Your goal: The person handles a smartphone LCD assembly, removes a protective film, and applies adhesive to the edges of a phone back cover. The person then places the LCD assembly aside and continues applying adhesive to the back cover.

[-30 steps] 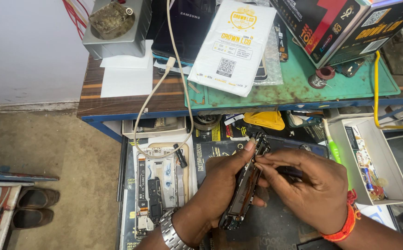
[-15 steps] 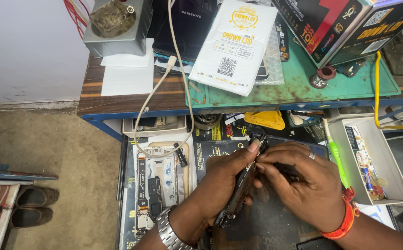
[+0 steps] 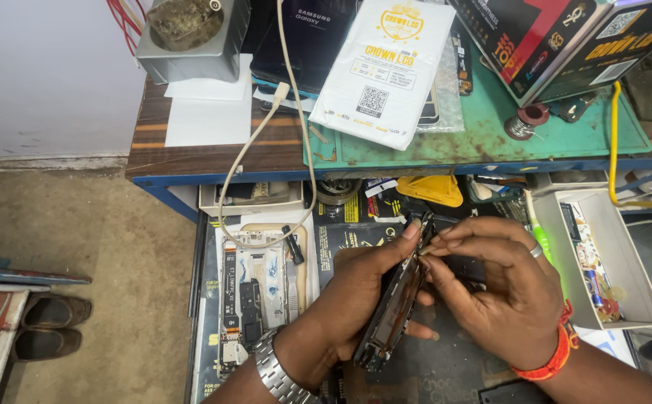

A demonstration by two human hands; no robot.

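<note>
Opened phone held edge-up between my hands, above the drawer.

My left hand [image 3: 356, 299] grips the dark phone body [image 3: 395, 307]; my right hand [image 3: 502, 288] pinches narrowly at its top edge, where the shell is already parted but not lifted free. Beside it lies a stripped phone frame [image 3: 255, 295]. On the table [image 3: 214, 153]: a white rectangular pouch [image 3: 386, 71] with yellow print, then dark boxes [image 3: 558, 37].

A dark, nearly black phone frame [image 3: 397, 303] is showing between the hands. A silver metal watch band [image 3: 279, 374] is circling the left wrist, and an orange band [image 3: 550, 359] is ringing the right wrist. The table [image 3: 214, 153] is showing brown wood with a blue edge, and a worn green mat [image 3: 476, 142] is covering part of it. A white packet [image 3: 386, 67] is carrying yellow print. A cream cable [image 3: 255, 142] is trailing down, and a yellow cable [image 3: 612, 142] is hanging at the right.
</note>
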